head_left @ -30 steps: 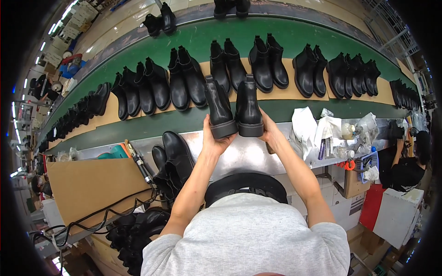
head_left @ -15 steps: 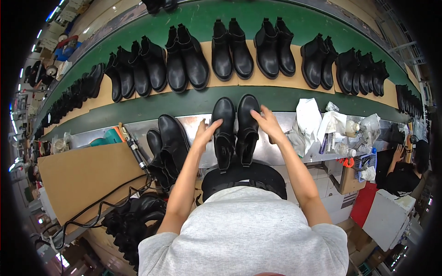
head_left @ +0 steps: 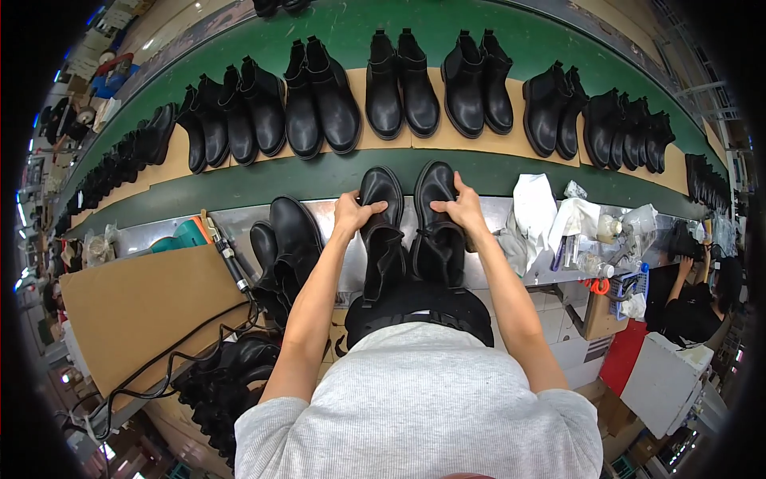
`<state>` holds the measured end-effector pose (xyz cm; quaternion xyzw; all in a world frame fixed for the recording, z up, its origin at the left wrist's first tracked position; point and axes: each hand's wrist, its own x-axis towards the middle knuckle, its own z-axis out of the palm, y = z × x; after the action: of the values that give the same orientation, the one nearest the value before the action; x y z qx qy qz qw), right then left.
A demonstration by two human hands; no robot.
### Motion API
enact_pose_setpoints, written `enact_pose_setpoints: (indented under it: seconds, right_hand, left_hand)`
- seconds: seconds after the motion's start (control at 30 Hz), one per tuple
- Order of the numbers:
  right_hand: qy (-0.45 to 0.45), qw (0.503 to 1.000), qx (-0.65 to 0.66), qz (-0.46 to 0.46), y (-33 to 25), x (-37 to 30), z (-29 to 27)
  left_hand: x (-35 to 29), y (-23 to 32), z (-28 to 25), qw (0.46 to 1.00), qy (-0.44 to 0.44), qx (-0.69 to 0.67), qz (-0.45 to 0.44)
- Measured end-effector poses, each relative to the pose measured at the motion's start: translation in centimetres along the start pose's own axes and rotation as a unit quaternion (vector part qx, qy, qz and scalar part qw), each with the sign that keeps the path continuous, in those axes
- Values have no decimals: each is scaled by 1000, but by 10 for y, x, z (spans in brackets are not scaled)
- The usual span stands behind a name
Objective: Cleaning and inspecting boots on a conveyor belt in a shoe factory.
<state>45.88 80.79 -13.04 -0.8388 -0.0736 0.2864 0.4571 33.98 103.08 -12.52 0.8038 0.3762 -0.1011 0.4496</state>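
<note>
Two black ankle boots stand out in front of my waist, toes pointing away from me. My left hand point(head_left: 359, 214) grips the left boot point(head_left: 384, 189) at its outer side, thumb across the upper and fingers round toward the sole. My right hand point(head_left: 461, 206) holds the right boot point(head_left: 436, 185) the same way from its outer side. The boots lean a little outward from each other, with a gap between their toes. Their shafts reach back close to my waist. To the left, another pair of black boots point(head_left: 295, 227) stands on the metal bench edge.
Pairs of black boots point(head_left: 323, 104) line cardboard on the green conveyor belt point(head_left: 511, 169) ahead. At right lie white cloths point(head_left: 535, 211), bottles and a blue basket point(head_left: 632, 287). A cardboard sheet point(head_left: 152, 307), corded tool point(head_left: 231, 259) and cables are left. Another person point(head_left: 694, 295) works far right.
Both hands have closed onto the two boots, where before the fingers were looser and more spread. The boots have tilted outward, and their shafts have shifted.
</note>
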Motion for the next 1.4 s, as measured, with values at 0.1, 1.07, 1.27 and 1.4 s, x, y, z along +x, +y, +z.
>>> enact_pose_setpoints:
  seconds: [0.1, 1.07, 1.27, 1.4]
  right_hand:
    - [-31, 996, 78, 3, -10, -4, -16]
    - [-225, 924, 297, -85, -58, -46, -70]
    - [-282, 866, 410, -56, -48, -44, -67]
    - [-262, 879, 395, -47, -49, -42, -70]
  left_hand:
    - [-8, 2, -9, 979, -58, -193, -33]
    - [-65, 46, -66, 718, -261, -633, 124]
    - [-62, 37, -64, 726, -276, -626, 66]
    - [-58, 35, -61, 733, -272, -621, 51]
